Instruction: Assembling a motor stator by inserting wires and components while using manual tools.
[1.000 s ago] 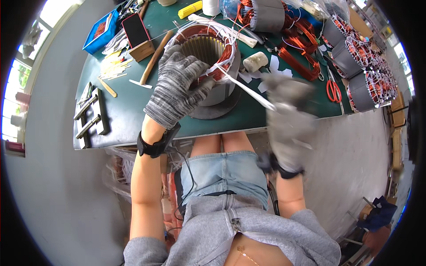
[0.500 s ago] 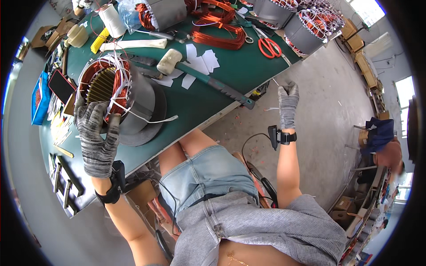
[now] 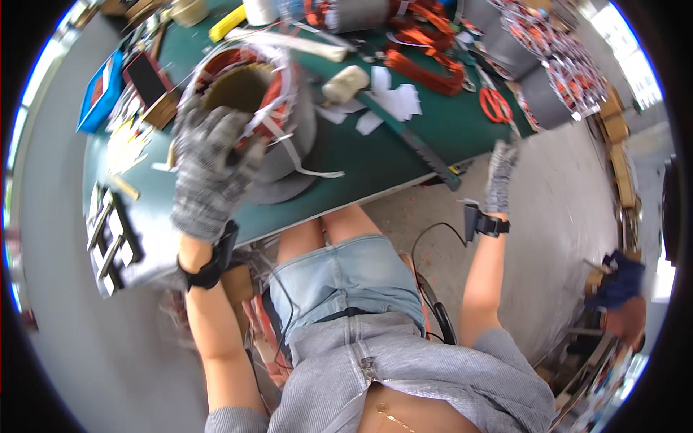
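Observation:
A motor stator (image 3: 306, 133) with copper windings, white lacing and a grey metal shell stands tilted on a dark round base (image 3: 278, 192) on the green table. My left hand (image 3: 209, 162), in a grey knit glove, grips its near left rim, fingers bent over the windings. A white lacing tail (image 3: 296, 157) hangs down the shell toward the table. Out to the right, my gloved right hand (image 3: 499, 177) is at the table's edge, below the red-handled scissors (image 3: 495, 105). Its fingers are drawn together and blurred; what they hold cannot be made out.
A mallet (image 3: 404, 130) lies across the table by white paper pieces (image 3: 397, 99). Copper coils (image 3: 424, 71) and more wound stators (image 3: 545, 97) stand behind. A phone (image 3: 146, 76), a blue tray (image 3: 101, 90) and a black rack (image 3: 114, 238) are at left.
The view has shifted, so the table appears lower and farther right. My left hand stays on the stator's rim. My right hand appears nearer the scissors; the thin white tip at its fingers no longer shows clearly.

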